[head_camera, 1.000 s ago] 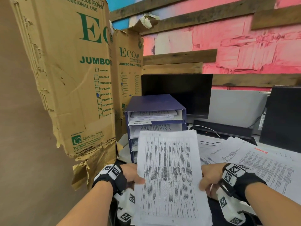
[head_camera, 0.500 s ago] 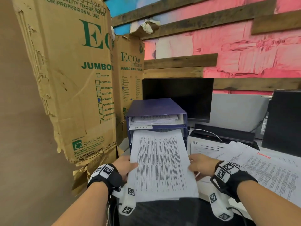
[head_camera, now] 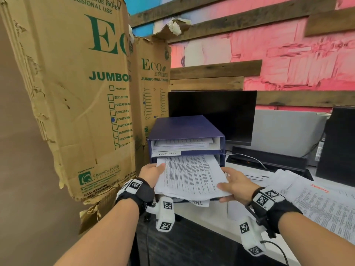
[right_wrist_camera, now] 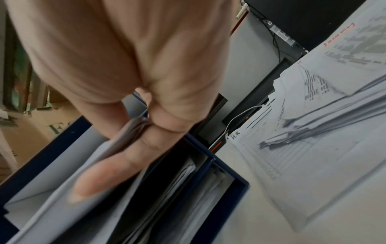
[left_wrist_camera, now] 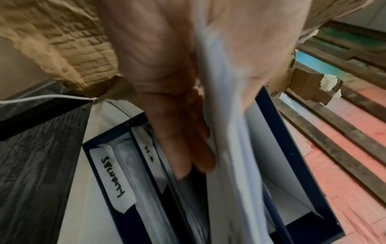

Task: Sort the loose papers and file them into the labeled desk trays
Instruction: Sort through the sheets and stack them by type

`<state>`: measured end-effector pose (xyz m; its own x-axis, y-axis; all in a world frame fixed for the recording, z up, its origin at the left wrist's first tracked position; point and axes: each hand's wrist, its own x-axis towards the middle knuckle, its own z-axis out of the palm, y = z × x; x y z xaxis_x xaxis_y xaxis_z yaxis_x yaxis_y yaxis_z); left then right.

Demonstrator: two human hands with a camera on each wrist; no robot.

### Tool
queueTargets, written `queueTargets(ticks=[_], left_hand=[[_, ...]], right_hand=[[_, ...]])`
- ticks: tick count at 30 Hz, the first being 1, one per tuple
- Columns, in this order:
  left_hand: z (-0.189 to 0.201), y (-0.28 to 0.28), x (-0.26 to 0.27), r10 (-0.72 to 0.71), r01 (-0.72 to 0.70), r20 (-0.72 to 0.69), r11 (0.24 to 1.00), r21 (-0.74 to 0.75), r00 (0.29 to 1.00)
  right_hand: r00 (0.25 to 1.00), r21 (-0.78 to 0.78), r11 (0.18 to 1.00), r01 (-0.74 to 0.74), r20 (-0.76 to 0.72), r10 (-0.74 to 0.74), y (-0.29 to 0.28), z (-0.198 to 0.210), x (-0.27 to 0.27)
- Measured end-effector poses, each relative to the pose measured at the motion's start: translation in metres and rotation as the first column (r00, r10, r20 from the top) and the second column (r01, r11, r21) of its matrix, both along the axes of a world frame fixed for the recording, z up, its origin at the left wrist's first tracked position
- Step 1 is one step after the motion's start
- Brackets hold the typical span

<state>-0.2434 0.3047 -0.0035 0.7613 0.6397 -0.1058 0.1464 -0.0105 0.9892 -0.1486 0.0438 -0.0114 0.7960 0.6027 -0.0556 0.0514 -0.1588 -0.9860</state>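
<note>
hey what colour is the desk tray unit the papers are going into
Dark navy blue desk tray unit with white inner walls; the head view shows it best.

1. The second slot of the dark blue stacked desk tray unit (head_camera: 187, 127) is filled across its mouth by the printed sheaf of white paper (head_camera: 189, 174).
2. The left hand (head_camera: 151, 174) has the tall torn brown cardboard box (head_camera: 76, 96) close on its outer side.
3. Bare white desk surface (head_camera: 207, 212) lies open below the right hand (head_camera: 235, 184).
4. A loose pile of printed papers (head_camera: 315, 192) covers the desk to the right.
5. A black monitor (head_camera: 213, 112) stands behind the trays.
</note>
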Motion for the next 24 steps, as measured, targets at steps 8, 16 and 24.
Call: queueTargets(ticks=[8,16,24], left_hand=[[-0.001,-0.004,0.013,-0.064,0.081,0.066,0.951,-0.297,0.996],[0.017,-0.019,0.03,0.04,0.138,0.28,0.798,-0.587,0.959],[0.02,-0.004,0.016,-0.182,0.172,-0.015,0.95,-0.26,0.983]], right_hand=[[0.951,0.012,0.98,0.199,0.239,-0.196,0.023,0.01,0.015],[0.701,-0.452,0.812,0.37,0.709,0.075,0.031,0.001,0.03],[0.681,-0.45,0.724,0.522,0.731,-0.036,0.061,0.029,0.033]])
